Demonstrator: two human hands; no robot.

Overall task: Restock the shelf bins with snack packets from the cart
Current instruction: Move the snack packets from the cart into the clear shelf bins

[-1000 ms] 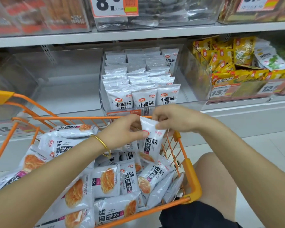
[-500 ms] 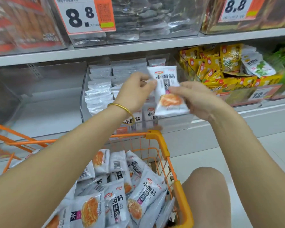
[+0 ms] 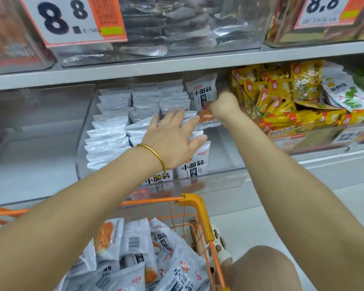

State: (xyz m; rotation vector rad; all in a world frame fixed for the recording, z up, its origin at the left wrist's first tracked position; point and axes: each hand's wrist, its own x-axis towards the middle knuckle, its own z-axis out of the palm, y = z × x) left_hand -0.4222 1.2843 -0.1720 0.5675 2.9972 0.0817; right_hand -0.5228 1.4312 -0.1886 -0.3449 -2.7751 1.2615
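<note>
left hand [image 3: 172, 141]: fingers spread flat on the packet rows [image 3: 114, 127], frame centre | right hand [image 3: 225, 103]: pinching an upright snack packet [image 3: 204, 95] (hand blurred), upper right part of clear bin [image 3: 219, 181] | cart [image 3: 200, 208]: bottom centre, holds more packets

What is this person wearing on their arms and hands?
Both arms are bare, no sleeves in view. Neither the left hand nor the right hand wears a glove. A thin, plain gold bangle circles the left wrist; the right hand is too blurred for finer detail.
</note>
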